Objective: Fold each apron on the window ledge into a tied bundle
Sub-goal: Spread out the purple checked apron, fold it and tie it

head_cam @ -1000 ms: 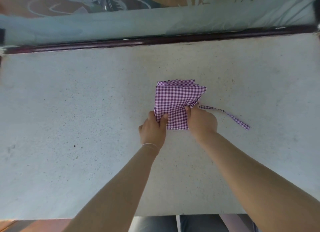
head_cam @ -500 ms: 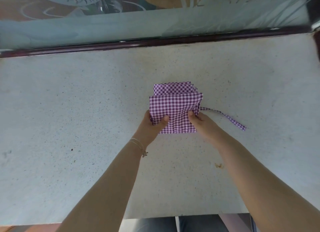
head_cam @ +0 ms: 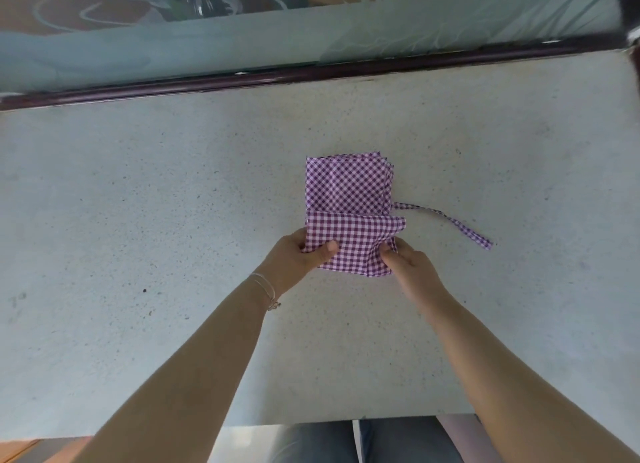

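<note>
The purple-and-white gingham cotton apron [head_cam: 349,199] lies near the middle of the pale speckled stone window ledge [head_cam: 138,220], already reduced to a small thick rectangle. Compared with a second ago, the packet has been squared up: the ragged far corner seen then is now tucked into a neat stack of layered edges on the far right, and the near portion has been lifted and drawn toward the person, forming a fresh horizontal crease across the middle.

The left hand [head_cam: 294,261] holds the near left corner, thumb curled over the top of the cloth with the fingers hidden underneath. The right hand [head_cam: 410,265] pinches the near right corner, its fingers bunching the fabric there into a small pucker. Both hands are closed on the cloth.

One narrow gingham tie strap [head_cam: 446,218] trails loose from the right side of the packet and lies flat on the ledge, running right and slightly nearer; it is not wrapped round anything yet.

By my reading, the folding is close to finished and the near flap is about to be rolled or turned over the far half. The binding with the strap is not yet begun, so the bundle remains untied

Behind the ledge run a dark maroon window frame rail [head_cam: 311,76] and frosted patterned glass [head_cam: 311,36]
</note>
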`<state>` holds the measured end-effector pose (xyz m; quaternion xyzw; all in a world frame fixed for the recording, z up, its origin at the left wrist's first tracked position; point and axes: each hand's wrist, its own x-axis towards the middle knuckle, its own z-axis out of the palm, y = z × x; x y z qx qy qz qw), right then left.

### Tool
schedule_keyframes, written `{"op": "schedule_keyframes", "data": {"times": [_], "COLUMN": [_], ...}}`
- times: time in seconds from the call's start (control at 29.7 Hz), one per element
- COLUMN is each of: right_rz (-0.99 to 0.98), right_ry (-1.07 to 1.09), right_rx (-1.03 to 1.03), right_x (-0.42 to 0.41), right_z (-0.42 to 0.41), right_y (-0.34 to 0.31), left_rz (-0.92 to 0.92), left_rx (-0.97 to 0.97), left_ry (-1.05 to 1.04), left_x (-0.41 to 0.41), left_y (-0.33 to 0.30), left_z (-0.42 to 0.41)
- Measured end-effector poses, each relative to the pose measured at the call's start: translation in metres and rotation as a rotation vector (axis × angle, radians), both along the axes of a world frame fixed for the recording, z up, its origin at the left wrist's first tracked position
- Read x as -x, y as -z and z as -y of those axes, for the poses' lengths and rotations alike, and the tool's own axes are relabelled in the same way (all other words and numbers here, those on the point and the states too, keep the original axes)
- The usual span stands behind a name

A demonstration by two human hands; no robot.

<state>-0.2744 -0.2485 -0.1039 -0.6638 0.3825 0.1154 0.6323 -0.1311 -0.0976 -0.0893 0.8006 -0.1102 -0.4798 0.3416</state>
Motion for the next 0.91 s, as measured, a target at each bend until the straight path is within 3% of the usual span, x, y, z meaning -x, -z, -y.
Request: {"op": "schedule_keyframes", "data": {"times": [0.2, 0.37, 0.57, 0.81, 0.91], "right_rz": [0.103, 0.073, 0.111, 0.157, 0.172], "right_ry": [0.107, 0.140, 0.144, 0.124, -0.120], "right_rx": [0.056, 0.273, 0.441, 0.402, 0.771], "right_x": [0.002, 0.004, 0.004, 0.012, 0.014], "right_z": [-0.012, -0.021, -0.023, -0.018, -0.017], "right_y": [0.000, 0.017, 0.027, 0.031, 0.032], "left_rz": [-0.052, -0.016, 0.166, 0.104, 0.162], "left_rx": [0.109, 0.119, 0.043, 0.066, 0.013], "left_ry": [-0.262, -0.392, -0.368, -0.301, -0.264], "left_x": [0.020, 0.028, 0.021, 0.027, 0.027], "left_y": [0.010, 0.016, 0.021, 0.022, 0.022], "left_z": [-0.007, -0.005, -0.002, 0.001, 0.006]}}
